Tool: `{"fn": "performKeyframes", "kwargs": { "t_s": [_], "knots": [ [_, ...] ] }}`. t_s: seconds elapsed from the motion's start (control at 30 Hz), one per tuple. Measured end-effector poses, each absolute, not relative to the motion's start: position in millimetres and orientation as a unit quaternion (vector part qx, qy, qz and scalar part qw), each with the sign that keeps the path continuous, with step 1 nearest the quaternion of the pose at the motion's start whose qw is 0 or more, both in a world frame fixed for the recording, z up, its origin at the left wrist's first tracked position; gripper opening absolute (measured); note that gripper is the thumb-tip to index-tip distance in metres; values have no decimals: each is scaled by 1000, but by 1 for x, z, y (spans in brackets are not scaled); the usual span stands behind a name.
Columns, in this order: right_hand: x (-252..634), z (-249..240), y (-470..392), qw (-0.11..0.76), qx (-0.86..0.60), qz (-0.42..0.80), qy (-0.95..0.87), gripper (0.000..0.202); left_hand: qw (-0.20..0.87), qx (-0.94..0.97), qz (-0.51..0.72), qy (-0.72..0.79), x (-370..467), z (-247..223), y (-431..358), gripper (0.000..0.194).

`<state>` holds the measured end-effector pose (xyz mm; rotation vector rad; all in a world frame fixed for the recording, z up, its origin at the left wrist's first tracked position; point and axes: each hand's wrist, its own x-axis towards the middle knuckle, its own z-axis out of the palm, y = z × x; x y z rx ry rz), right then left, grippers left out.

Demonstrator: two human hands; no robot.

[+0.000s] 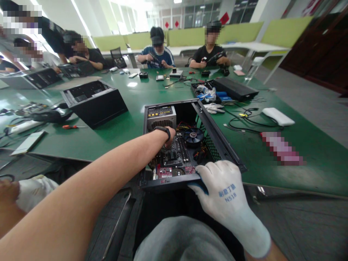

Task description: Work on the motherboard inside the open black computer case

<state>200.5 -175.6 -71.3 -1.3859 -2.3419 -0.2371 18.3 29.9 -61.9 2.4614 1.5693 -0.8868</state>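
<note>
An open black computer case lies at the table's front edge, partly overhanging it. My right hand, in a white glove, is closed round the case's near rim. My bare left hand, with a black wristband, reaches inside the case. Its fingers curl down at the motherboard; whatever they pinch is hidden. Just beyond that hand is a power supply with a yellow-marked label. To the hand's right sits a round black fan. A red circuit board lies along the near side of the case.
Another black case and an orange screwdriver are on the left of the green table. Gloves, black cables and a white box lie right. A neighbour's gloved hand shows at left. Several people sit opposite.
</note>
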Motion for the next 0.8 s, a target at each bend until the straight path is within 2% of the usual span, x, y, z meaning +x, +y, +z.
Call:
{"fn": "performKeyframes", "kwargs": {
  "t_s": [0.3,0.53,0.8],
  "knots": [
    [200,-71,-176,201,-497,-90,-839,28,70,797,-262,539,20,-64,30,55],
    [202,-72,-176,201,-494,-89,-841,27,28,809,-327,487,24,-60,24,48],
    [203,-72,-178,189,-504,-77,-839,28,94,801,-249,537,18,-64,24,38]
  ]
}}
